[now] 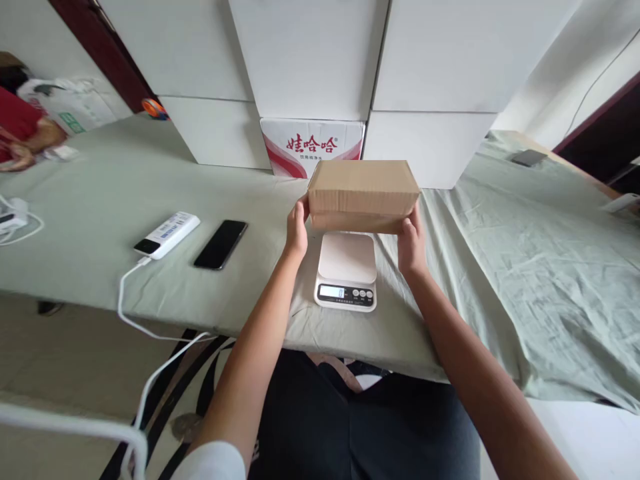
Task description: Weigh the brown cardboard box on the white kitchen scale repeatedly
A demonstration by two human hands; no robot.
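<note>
A brown cardboard box [364,193] is held up between my two hands, just beyond and above a white digital kitchen scale [347,257]. My left hand [298,230] grips the box's left end, thumb toward me. At the right end my right hand [412,241] closes on the lower corner. Most of the fingers of both hands are hidden behind the box. The scale's display is lit and seems to read 0. Nothing lies on its plate.
A black phone [221,245] and a white power bank [167,235] with a cable lie to the left on the green cloth [260,287]. White panels [310,60] and a printed carton [315,143] stand behind. Another person's hand [23,157] is at far left.
</note>
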